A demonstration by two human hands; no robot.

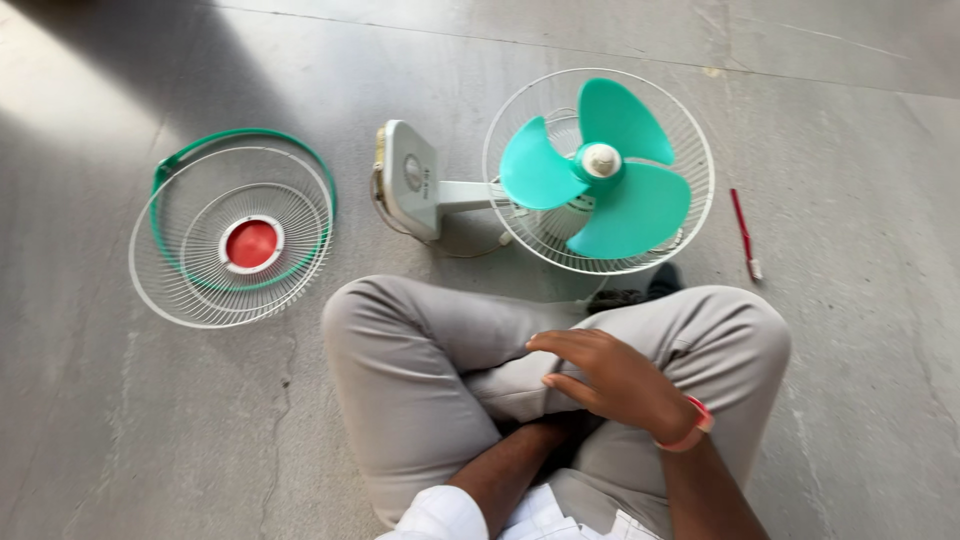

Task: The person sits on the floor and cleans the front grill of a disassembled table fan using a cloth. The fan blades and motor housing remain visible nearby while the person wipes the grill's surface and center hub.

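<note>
A small table fan lies on its back on the grey floor, its three teal blades [598,172] bare inside the white rear wire guard [692,140]. Its white square base [408,180] stands on edge to the left. The removed front wire guard [195,290], with a red centre disc [251,243] and a green rim ring [240,134], lies flat further left. I sit cross-legged in grey trousers. My right hand [605,375] rests over my crossed legs, fingers loosely apart, holding nothing. My left forearm runs down between my legs; the left hand is hidden.
A red screwdriver [743,232] lies on the floor to the right of the fan. A thin white cord [470,252] loops under the fan's neck. A dark object [640,292] sits beside my right knee.
</note>
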